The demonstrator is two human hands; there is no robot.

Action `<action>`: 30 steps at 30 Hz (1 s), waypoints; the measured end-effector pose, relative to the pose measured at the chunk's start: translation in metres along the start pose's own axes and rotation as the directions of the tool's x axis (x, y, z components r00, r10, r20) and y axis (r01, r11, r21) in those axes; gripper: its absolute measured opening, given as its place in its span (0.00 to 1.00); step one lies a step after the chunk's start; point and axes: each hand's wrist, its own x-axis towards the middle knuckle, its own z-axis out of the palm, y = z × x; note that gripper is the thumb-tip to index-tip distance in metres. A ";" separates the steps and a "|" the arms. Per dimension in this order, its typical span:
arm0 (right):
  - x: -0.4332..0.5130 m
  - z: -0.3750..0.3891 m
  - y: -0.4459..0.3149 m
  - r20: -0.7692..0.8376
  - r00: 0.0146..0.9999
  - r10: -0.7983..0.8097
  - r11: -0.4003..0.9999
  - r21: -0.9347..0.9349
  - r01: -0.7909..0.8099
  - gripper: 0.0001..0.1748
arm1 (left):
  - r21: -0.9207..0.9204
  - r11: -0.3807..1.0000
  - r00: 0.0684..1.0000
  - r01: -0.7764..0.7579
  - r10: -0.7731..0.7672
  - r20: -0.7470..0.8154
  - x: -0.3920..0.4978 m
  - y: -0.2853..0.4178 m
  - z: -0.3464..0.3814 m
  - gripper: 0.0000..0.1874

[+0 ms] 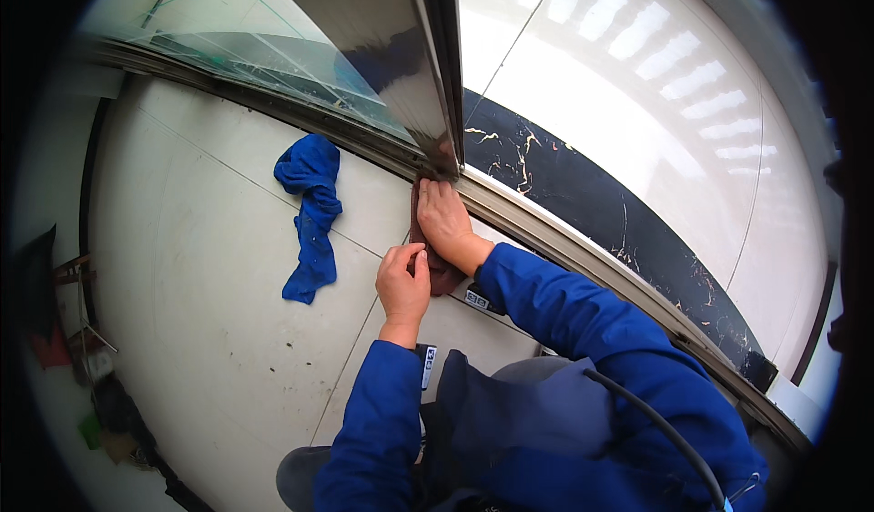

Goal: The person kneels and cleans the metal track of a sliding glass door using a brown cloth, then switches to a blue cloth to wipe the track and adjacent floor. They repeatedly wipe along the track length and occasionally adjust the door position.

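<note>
A brown cloth (pixel 447 280) is bunched beneath my right hand (pixel 447 222), whose fingers press it against the foot of a metal-framed glass sliding door (pixel 437 68). The fingertips meet the spot where the door frame stands on the metal floor track (pixel 519 205). Close to the cloth's left edge, my left hand (pixel 401 287) is raised with its fingers curled and thumb towards them. Whether it pinches part of the cloth cannot be made out. On the tiles to the left lies a crumpled, twisted blue cloth (pixel 314 218).
Light floor tiles (pixel 218 252) with dark specks spread to the left. Beyond the track runs a black marble-patterned strip (pixel 580 191), with glossy pale tiles (pixel 614 102) past it. Assorted objects, including a green item (pixel 89 430), line the far left edge. A dark cable (pixel 655 409) crosses my body.
</note>
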 end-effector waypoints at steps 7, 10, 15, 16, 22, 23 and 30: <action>0.095 0.026 -0.047 -0.023 0.993 -0.120 0.988 0.097 0.121 0.14 | 0.051 0.998 0.998 0.023 -0.020 -0.060 -0.006 -0.010 -0.028 0.05; 0.099 0.008 -0.035 -0.111 0.993 0.027 0.804 0.593 0.045 0.16 | 0.038 0.998 0.993 0.046 -0.042 -0.108 -0.003 -0.017 -0.040 0.07; 0.029 -0.033 0.013 0.407 0.908 -0.094 -0.256 0.872 -0.418 0.17 | -0.082 0.992 0.980 0.094 -0.107 -0.170 0.010 -0.030 -0.048 0.11; 0.018 -0.038 0.024 0.502 0.860 -0.094 -0.303 0.808 -0.505 0.19 | -0.128 0.986 0.981 0.106 -0.125 -0.146 0.013 -0.029 -0.045 0.12; -0.010 -0.055 0.053 0.546 0.798 -0.255 -0.755 0.403 -0.517 0.15 | -0.119 0.990 0.996 -0.073 0.067 -0.054 0.022 -0.009 -0.022 0.30; -0.011 -0.058 0.054 0.524 0.808 -0.270 -0.775 0.379 -0.505 0.14 | -0.120 0.989 0.996 -0.083 0.079 -0.041 0.024 -0.007 -0.021 0.29; -0.033 -0.081 0.051 0.698 0.683 -0.213 -0.598 0.460 -0.656 0.12 | -0.331 0.936 0.976 0.118 -0.049 0.210 0.027 -0.029 -0.026 0.19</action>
